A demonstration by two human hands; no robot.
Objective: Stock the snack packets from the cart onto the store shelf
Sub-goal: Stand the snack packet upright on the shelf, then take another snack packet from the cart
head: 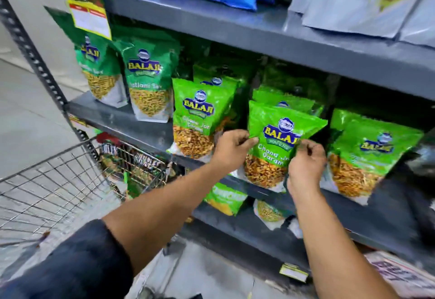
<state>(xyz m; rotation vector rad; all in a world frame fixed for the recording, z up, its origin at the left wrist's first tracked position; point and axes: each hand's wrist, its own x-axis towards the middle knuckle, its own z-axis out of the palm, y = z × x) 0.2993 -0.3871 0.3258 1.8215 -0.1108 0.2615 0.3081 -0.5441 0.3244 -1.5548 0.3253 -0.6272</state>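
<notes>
A light-green snack packet (280, 148) is being set upright at the front edge of the middle shelf (146, 125), just right of the frame's centre. It is gripped on both sides: the left hand (231, 149) is pinched onto its left edge, and the right hand (306, 165) is closed on its lower right edge, fingers curled over the front. Another packet of the same kind is seen directly behind it, so a row is being filled from back to front. To its left a matching packet (200, 119) stands already placed, and to its right another (367, 157) leans on the same shelf; darker green packets (148, 82) fill the shelf's left end. Much of this shelf therefore appears stocked. The wire cart (58, 181) sits at the lower left of the frame; the visible part of the basket looks largely bare, though some packets seem to show through its far end, and it cannot be told whether they lie inside it. Little is judged to remain beyond releasing this packet.
</notes>
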